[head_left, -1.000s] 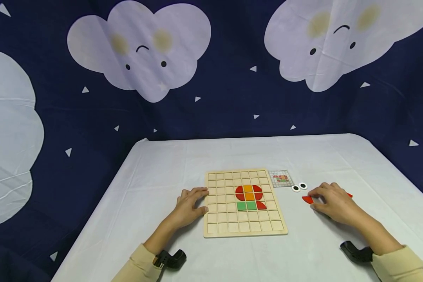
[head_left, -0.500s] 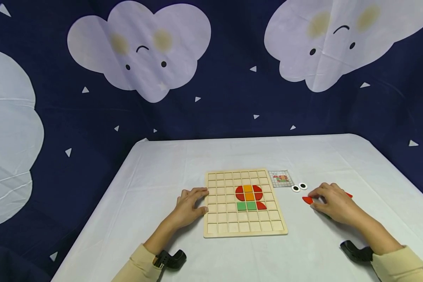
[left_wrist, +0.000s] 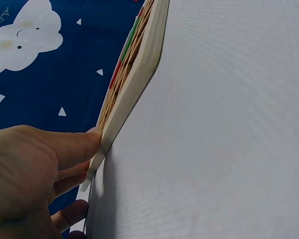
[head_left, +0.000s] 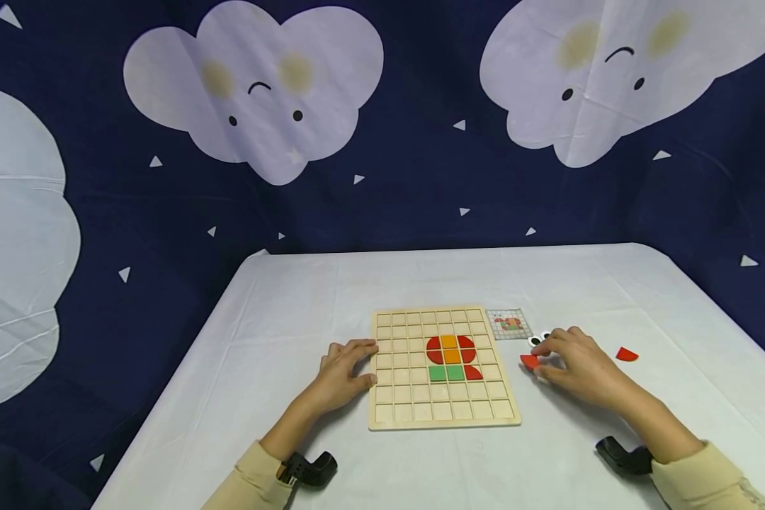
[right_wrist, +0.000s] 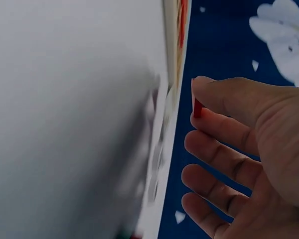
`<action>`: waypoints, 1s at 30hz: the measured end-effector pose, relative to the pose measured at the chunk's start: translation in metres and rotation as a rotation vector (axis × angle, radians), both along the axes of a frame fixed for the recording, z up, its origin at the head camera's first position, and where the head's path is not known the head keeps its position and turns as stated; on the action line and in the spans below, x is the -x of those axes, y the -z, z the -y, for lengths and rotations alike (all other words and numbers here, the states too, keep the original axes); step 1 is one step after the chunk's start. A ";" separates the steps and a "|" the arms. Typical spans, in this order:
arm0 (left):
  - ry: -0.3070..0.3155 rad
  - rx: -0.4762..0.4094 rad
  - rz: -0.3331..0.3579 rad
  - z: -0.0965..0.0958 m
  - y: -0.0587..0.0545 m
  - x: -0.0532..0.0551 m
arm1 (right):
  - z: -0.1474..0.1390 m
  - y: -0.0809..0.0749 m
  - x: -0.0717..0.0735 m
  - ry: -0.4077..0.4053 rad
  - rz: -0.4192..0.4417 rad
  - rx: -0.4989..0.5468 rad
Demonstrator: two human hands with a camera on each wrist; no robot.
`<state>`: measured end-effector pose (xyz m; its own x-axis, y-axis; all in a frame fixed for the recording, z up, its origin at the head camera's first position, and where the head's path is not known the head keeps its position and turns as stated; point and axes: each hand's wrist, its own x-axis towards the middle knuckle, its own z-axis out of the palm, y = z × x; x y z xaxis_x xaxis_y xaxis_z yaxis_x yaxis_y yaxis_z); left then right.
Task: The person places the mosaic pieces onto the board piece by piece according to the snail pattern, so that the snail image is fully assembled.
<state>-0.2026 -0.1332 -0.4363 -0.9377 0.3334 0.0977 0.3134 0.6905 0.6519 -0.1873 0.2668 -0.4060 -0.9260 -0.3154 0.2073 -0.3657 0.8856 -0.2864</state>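
In the head view my right hand (head_left: 583,368) pinches a red quarter-circle tile (head_left: 529,362) between thumb and forefinger, over the cloth right of the board. The right wrist view shows that tile edge-on (right_wrist: 197,108), lifted off the table, with the other fingers spread below. A square wooden grid board (head_left: 408,414) lies flat. Red, orange and green tiles (head_left: 452,354) fill several of its cells. My left hand (head_left: 343,374) rests at the board's left edge, thumb and fingers apart; the left wrist view shows the thumb (left_wrist: 84,147) touching the rim.
Just right of the board lies a small printed pattern card (head_left: 508,324). Two round eye tiles (head_left: 535,341) sit by it, one partly behind my right fingers. Another red quarter-circle tile (head_left: 627,354) lies farther right on the white cloth (head_left: 306,297).
My right hand has moved left toward the board with the red quarter-circle tile. The tile farther right has come into full view. The left hand and the board have stayed put.
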 end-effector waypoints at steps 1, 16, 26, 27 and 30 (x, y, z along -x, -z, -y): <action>0.001 0.002 -0.004 0.000 0.000 0.000 | 0.006 -0.001 0.000 -0.009 0.000 0.005; 0.002 0.021 -0.037 0.000 0.000 0.000 | 0.095 0.008 0.005 -0.209 -0.059 0.047; 0.002 -0.013 -0.021 -0.001 -0.001 -0.001 | 0.137 0.008 0.012 -0.246 -0.031 0.034; 0.004 -0.013 -0.023 -0.001 -0.001 -0.001 | 0.140 0.009 0.012 -0.249 -0.032 0.032; 0.008 -0.012 -0.027 0.000 -0.001 -0.001 | 0.146 0.010 0.013 -0.257 -0.042 0.024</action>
<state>-0.2021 -0.1328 -0.4355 -0.9319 0.3398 0.1271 0.3368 0.6798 0.6515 -0.2002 0.1211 -0.4163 -0.8068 -0.5334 0.2540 -0.5895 0.7552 -0.2865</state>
